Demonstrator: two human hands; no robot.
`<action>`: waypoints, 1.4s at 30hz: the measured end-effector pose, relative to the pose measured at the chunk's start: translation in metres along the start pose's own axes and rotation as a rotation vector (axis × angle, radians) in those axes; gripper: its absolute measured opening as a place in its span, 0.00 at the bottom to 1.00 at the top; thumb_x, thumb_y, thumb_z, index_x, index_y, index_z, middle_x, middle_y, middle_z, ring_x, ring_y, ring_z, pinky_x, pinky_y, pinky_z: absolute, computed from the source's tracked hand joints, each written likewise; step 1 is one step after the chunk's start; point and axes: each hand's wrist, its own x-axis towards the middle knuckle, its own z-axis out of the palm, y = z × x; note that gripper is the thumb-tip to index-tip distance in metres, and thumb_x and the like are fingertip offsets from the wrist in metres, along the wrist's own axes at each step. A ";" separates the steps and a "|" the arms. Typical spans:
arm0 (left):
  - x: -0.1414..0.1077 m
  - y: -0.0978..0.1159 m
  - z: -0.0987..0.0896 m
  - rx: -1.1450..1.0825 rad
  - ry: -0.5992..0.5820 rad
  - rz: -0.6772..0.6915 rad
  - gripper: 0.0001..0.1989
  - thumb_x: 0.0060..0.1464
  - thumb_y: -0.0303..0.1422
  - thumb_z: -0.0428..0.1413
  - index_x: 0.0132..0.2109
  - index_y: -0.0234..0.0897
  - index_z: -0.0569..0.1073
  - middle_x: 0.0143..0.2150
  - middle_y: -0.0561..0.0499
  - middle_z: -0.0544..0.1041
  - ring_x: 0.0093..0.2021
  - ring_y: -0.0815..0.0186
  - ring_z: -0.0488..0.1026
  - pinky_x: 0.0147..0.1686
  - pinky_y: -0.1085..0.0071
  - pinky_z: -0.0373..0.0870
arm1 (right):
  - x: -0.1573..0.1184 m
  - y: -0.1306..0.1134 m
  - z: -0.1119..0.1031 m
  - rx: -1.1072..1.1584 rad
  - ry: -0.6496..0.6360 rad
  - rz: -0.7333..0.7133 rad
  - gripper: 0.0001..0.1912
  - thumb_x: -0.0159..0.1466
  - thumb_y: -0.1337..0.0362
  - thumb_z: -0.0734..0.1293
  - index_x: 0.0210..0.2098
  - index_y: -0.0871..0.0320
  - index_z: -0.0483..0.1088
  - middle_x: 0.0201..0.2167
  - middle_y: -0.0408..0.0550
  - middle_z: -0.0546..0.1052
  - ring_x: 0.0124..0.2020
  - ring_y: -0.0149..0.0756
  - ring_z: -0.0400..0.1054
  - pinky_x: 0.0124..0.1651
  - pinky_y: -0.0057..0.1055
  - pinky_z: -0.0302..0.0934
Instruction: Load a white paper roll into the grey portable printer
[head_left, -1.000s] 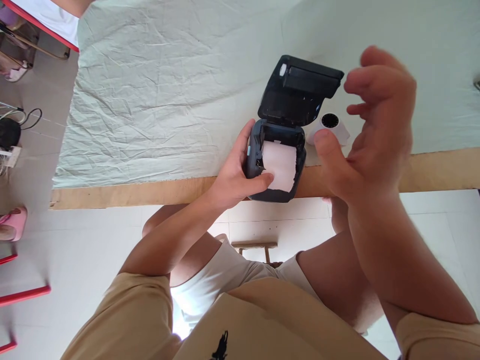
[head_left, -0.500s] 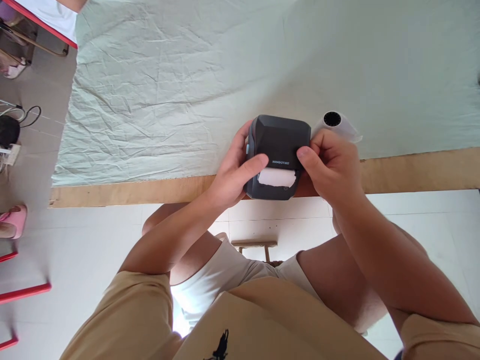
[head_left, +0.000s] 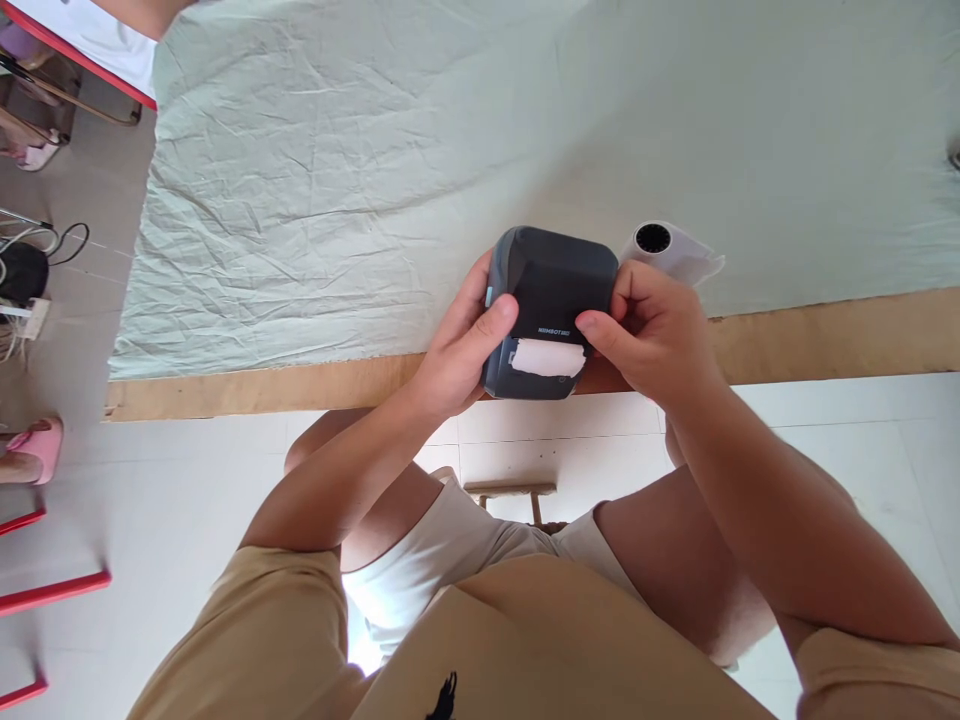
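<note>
A dark label printer (head_left: 559,275) with NIIMBOT lettering is held over the table's front edge. White label paper (head_left: 548,357) sticks out of its slot with a ragged end. My left hand (head_left: 463,345) wraps round the printer's left side, thumb on its top face. On the opposite side, my right hand (head_left: 660,325) grips the right edge, thumb on top near the lettering and fingers curled; the fingertips are partly hidden. Just beyond my right hand lies a white roll with a dark core (head_left: 671,248), its loose end trailing right.
A wrinkled pale green cloth (head_left: 315,190) covers the table, with a bare wooden edge (head_left: 300,388) in front. Another person's arm (head_left: 146,12) reaches in at top left. Cables and a power strip (head_left: 30,318) lie on the floor at left, near a foot in a pink slipper (head_left: 46,450).
The printer has shifted slightly left and tilted a little in my hands. Both hands keep hold of it and move with it.
</note>
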 end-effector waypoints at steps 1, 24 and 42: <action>0.001 -0.002 0.000 0.001 0.006 0.005 0.28 0.68 0.64 0.71 0.62 0.51 0.83 0.65 0.47 0.90 0.78 0.44 0.83 0.62 0.56 0.91 | -0.001 0.002 0.001 -0.006 0.001 -0.005 0.29 0.76 0.48 0.76 0.33 0.49 0.55 0.25 0.37 0.60 0.24 0.31 0.48 0.26 0.35 0.46; 0.011 -0.005 0.001 -0.129 0.062 -0.119 0.28 0.75 0.63 0.62 0.50 0.43 0.85 0.42 0.47 0.90 0.55 0.49 0.93 0.45 0.61 0.89 | 0.003 -0.019 0.006 0.106 0.376 -0.222 0.23 0.78 0.41 0.78 0.41 0.46 0.68 0.26 0.35 0.71 0.22 0.32 0.73 0.17 0.28 0.56; 0.005 -0.002 -0.001 -0.009 -0.016 -0.043 0.29 0.60 0.60 0.78 0.44 0.41 0.80 0.38 0.50 0.85 0.39 0.59 0.84 0.38 0.65 0.80 | 0.018 -0.068 -0.021 -0.590 -0.276 -0.084 0.15 0.68 0.64 0.71 0.51 0.48 0.86 0.29 0.42 0.80 0.28 0.38 0.69 0.33 0.37 0.58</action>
